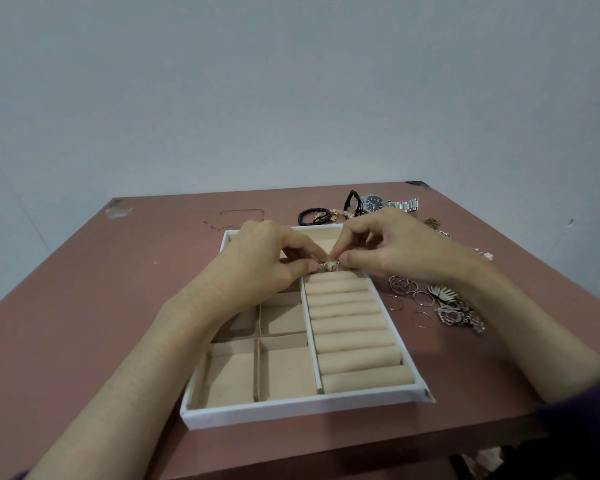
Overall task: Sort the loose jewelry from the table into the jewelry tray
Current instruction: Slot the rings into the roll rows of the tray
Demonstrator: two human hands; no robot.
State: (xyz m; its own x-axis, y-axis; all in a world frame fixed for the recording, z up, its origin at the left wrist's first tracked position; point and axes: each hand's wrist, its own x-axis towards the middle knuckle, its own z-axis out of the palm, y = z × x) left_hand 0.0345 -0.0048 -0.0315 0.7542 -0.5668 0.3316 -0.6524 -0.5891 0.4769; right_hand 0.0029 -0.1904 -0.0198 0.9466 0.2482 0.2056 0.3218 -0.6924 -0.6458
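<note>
A white jewelry tray with beige lining sits mid-table, with square compartments on its left and padded ring rolls on its right. My left hand and my right hand meet over the tray's far end, both pinching a small silver ring-like piece just above the top roll. Loose jewelry lies to the right of the tray: thin silver rings and ornate silver pieces. Behind the tray lie a silver watch and black braided bracelets.
The table is reddish-brown, with a plain wall behind it. Small chains and earrings lie near the right edge, partly hidden by my right forearm. The table's front edge runs just below the tray.
</note>
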